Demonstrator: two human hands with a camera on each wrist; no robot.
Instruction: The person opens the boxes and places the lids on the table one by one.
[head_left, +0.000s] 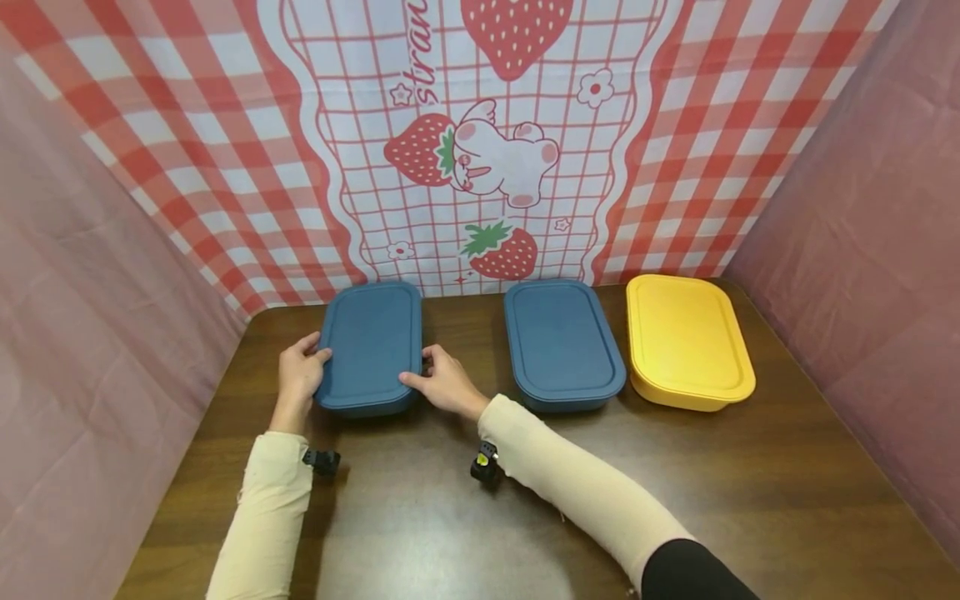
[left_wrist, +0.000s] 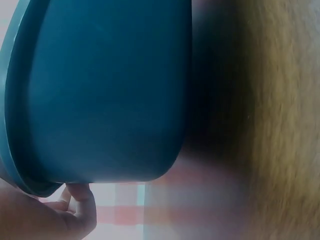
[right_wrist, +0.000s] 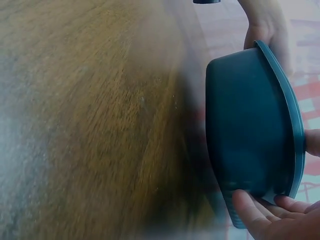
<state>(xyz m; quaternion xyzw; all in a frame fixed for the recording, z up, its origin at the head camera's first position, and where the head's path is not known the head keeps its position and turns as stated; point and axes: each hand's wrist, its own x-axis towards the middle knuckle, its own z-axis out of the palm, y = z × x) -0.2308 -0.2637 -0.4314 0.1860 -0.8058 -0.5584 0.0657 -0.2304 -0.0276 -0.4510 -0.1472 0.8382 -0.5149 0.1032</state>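
A blue lidded box (head_left: 371, 346), rectangular with rounded corners, is at the left of the wooden table, near the back. My left hand (head_left: 302, 372) grips its left side, thumb over the lid's rim. On the opposite side my right hand (head_left: 444, 382) holds it, thumb on the lid near the front corner and fingers against the wall below the rim. In the right wrist view the right hand's fingers (right_wrist: 245, 202) press the side of the box (right_wrist: 250, 125). The left wrist view shows the box's wall (left_wrist: 105, 100) up close. Whether its base touches the table I cannot tell.
A second blue lidded box (head_left: 564, 342) stands right of centre, and a yellow lidded box (head_left: 688, 337) is close beside it. Behind them hangs a checked strawberry cloth (head_left: 487, 150). Pink cloth (head_left: 862, 250) closes off both sides of the wooden table (head_left: 420, 517).
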